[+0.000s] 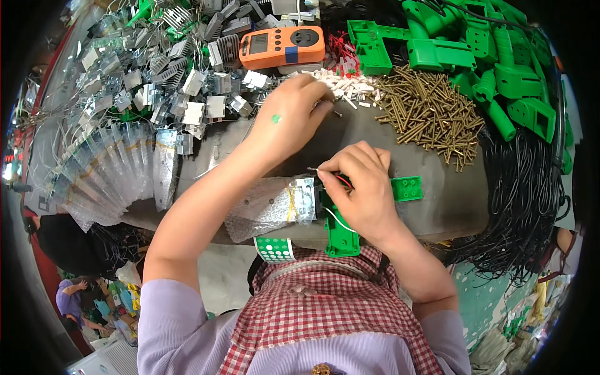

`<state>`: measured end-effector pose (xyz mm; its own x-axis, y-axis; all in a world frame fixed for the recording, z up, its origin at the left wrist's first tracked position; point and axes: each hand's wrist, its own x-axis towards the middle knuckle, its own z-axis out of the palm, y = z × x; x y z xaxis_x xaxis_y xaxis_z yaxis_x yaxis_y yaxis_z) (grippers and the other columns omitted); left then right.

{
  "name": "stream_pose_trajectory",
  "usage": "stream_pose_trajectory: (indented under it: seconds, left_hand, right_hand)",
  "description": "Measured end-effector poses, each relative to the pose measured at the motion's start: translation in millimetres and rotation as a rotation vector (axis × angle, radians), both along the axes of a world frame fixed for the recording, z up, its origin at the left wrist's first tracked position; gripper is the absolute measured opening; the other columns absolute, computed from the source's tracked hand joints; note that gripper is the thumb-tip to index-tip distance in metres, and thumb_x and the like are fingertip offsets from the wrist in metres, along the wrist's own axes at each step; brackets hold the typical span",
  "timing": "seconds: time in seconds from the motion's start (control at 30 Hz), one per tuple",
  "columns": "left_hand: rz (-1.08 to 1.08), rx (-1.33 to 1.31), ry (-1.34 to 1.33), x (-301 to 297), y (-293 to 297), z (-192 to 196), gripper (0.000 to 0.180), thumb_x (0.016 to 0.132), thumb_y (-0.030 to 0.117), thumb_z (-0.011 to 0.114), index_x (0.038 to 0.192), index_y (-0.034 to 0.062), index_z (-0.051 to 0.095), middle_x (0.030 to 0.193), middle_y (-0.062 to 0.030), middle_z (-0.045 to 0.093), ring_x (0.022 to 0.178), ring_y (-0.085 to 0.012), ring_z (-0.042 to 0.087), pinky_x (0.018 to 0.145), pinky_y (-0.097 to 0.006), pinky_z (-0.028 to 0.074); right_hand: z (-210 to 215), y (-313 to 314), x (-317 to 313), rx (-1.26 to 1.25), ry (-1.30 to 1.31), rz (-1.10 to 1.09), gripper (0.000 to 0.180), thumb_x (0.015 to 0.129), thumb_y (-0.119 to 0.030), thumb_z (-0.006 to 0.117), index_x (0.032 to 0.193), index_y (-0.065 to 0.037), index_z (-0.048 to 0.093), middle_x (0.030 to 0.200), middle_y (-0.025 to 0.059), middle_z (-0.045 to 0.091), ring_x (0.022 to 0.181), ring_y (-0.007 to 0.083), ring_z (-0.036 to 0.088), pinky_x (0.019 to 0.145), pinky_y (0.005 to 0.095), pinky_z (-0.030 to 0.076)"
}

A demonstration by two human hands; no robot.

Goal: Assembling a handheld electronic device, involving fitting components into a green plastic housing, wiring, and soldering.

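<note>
Dark grey tabletop (447, 209): my right hand (364, 182) pinches a thin wire end (312, 168) near the green plastic housing (342, 241) before my waist. My left hand (291, 114) hovers by short white plastic pieces (350, 86); whether it grips anything, I cannot tell. Probably a wiring step, calling for steady fingertips next.

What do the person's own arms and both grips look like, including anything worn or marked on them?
Each arm has a lavender, finely ribbed fabric short sleeve ending near the elbow; the forearms below are uncovered. The left grip is gloveless, with a small bright green spot on its back. The right grip is gloveless too. Neither wrist shows a watch or bracelet.
</note>
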<state>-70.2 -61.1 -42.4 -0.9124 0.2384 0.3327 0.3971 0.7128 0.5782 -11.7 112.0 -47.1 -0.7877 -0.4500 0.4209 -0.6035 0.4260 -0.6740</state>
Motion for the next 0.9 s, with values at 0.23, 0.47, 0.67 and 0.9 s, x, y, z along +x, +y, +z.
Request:
stream_pose_trajectory:
  seconds: [0.23, 0.47, 0.67, 0.9]
  left_hand:
    - [0.062, -0.204, 0.245, -27.6, -0.5, -23.6, 0.011, 0.080, 0.012, 0.069, 0.088, 0.0039, 0.067, 0.084, -0.0128, 0.063, 0.085, -0.0320, 0.061, 0.074, -0.038, 0.050]
    - [0.195, 0.299, -0.444, 48.2, -18.4, 4.5, 0.014, 0.082, 0.006, 0.070, 0.094, -0.0018, 0.067, 0.090, -0.0046, 0.068, 0.082, -0.0108, 0.062, 0.075, -0.025, 0.050]
    - [0.182, 0.433, -0.471, 92.8, -35.0, 1.7, 0.011, 0.082, 0.002, 0.069, 0.092, -0.0019, 0.067, 0.090, -0.0050, 0.067, 0.083, -0.0127, 0.062, 0.076, -0.026, 0.050]
    - [0.063, 0.214, -0.153, 93.9, -35.3, 2.8, 0.013, 0.076, 0.007, 0.073, 0.088, 0.0044, 0.069, 0.085, -0.0073, 0.067, 0.075, -0.0204, 0.066, 0.065, -0.030, 0.052]
  right_hand:
    - [7.6, 12.9, 8.6, -0.092, -0.095, 0.024, 0.009, 0.082, -0.015, 0.067, 0.089, -0.010, 0.067, 0.082, 0.0007, 0.064, 0.082, 0.0185, 0.057, 0.078, 0.0348, 0.033]
    - [-0.4, 6.3, 7.7, -0.064, -0.094, 0.006, 0.009, 0.075, -0.015, 0.072, 0.082, -0.009, 0.067, 0.077, 0.0005, 0.065, 0.077, 0.0176, 0.059, 0.078, 0.0346, 0.034]
    - [2.4, 0.1, 6.4, -0.036, -0.155, -0.051, 0.009, 0.075, -0.014, 0.071, 0.075, -0.010, 0.063, 0.071, 0.0016, 0.060, 0.074, 0.0207, 0.057, 0.077, 0.0344, 0.035]
    - [0.2, -0.8, 4.5, -0.019, -0.150, -0.068, 0.009, 0.073, -0.014, 0.071, 0.075, -0.009, 0.063, 0.071, 0.0017, 0.060, 0.074, 0.0205, 0.057, 0.077, 0.0343, 0.035]
